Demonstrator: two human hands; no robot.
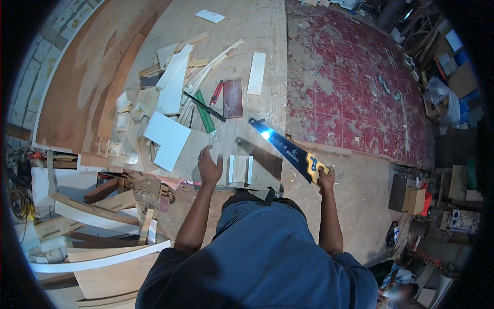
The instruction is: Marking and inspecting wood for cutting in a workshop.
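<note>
My right hand [325,178] grips the yellow handle of a hand saw [289,151]. Its dark blade points up and to the left, over the right edge of the wooden worktable [257,31]. My left hand [210,166] is at the table's near edge with its fingers apart and nothing in it. Between the hands, a small wooden piece with two white-edged sides [240,169] lies near the front edge. White L-shaped board [169,138] lies just beyond my left hand. Past it are a green strip [205,113], a black rod-like tool [207,107] and a red-handled cutter [216,93].
A dark red-brown block [233,98] and a pale plank [256,73] lie farther back, beside a pile of wood offcuts [175,77]. Large brown boards [87,67] stand along the left. Curved wood pieces [103,219] crowd the lower left. Boxes [414,200] line the right side.
</note>
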